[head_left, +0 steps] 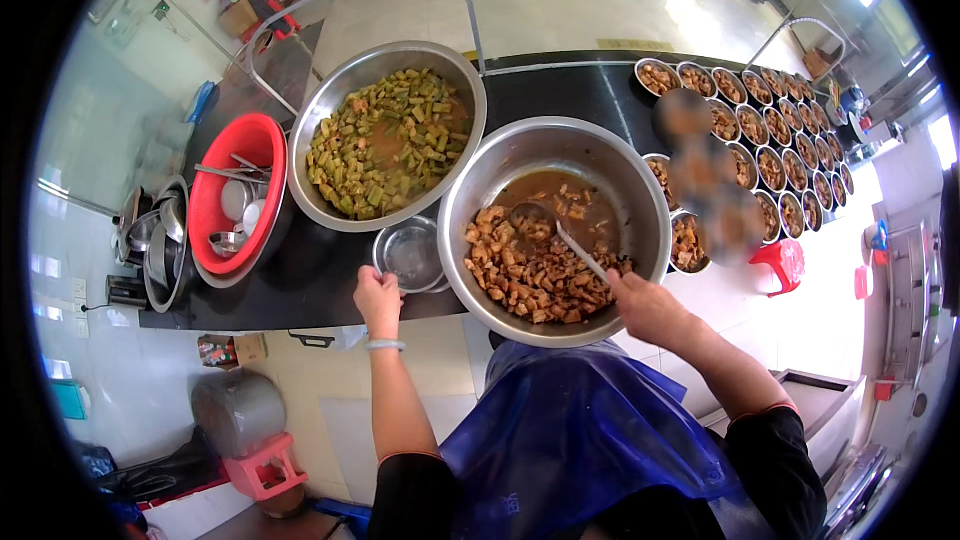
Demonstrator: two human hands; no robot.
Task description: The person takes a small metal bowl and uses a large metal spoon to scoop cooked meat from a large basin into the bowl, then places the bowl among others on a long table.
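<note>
My left hand point(380, 298) pinches the rim of an empty round metal bowl point(410, 255), which is between the two large basins. In my right hand point(646, 306) is the handle of a metal ladle point(581, 249); its head lies among chopped braised meat point(517, 270) and brown broth in the nearer stainless steel basin point(555, 133). Left of and behind that basin, a second steel basin point(315, 142) holds cut green vegetables point(390, 142) in sauce. Many small metal bowls point(686, 241) filled with meat stand in rows at the right; blurred patches hide some of them.
A red plastic basket point(201, 202) with bowls and utensils stands left on the black counter point(330, 292). Further left is a metal basin of stacked bowls point(163, 240). A metal rail point(474, 15) rises behind the counter. A red stool point(781, 266) is at right.
</note>
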